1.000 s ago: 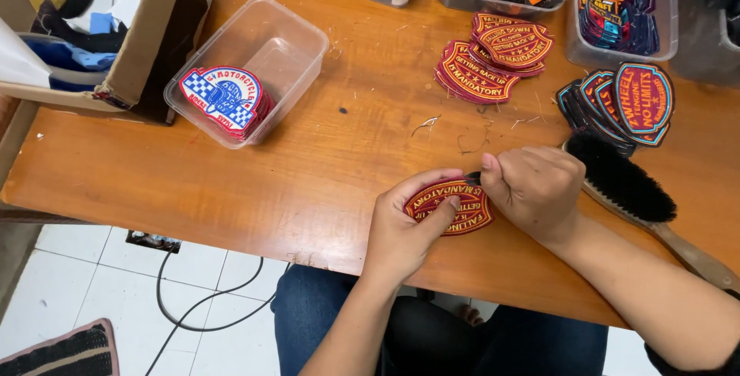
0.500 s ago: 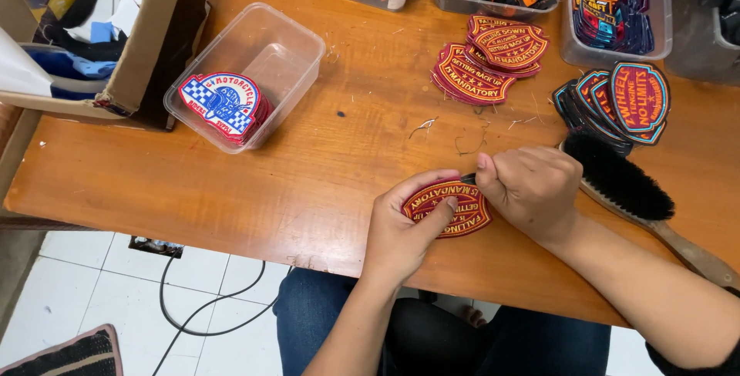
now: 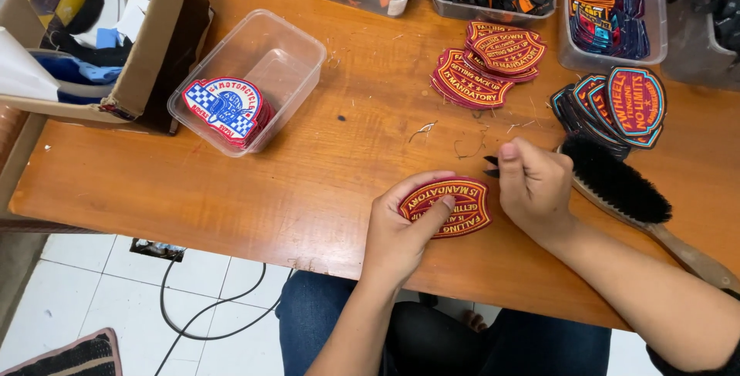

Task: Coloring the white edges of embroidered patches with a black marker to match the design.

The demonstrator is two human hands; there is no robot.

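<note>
The wooden table (image 3: 308, 191) stands over white floor tiles with a black cable. On it, a cardboard box (image 3: 146, 44) sits at far left beside a clear tub (image 3: 297, 56) of blue checkered patches. A black brush (image 3: 617, 183) lies just right of the right hand (image 3: 536, 191). That hand, earlier touching the red patch (image 3: 455, 202), has lifted clear, fingers closed on a small dark tool. The left hand (image 3: 401, 229) still pins the patch with its thumb near the table's front edge.
</note>
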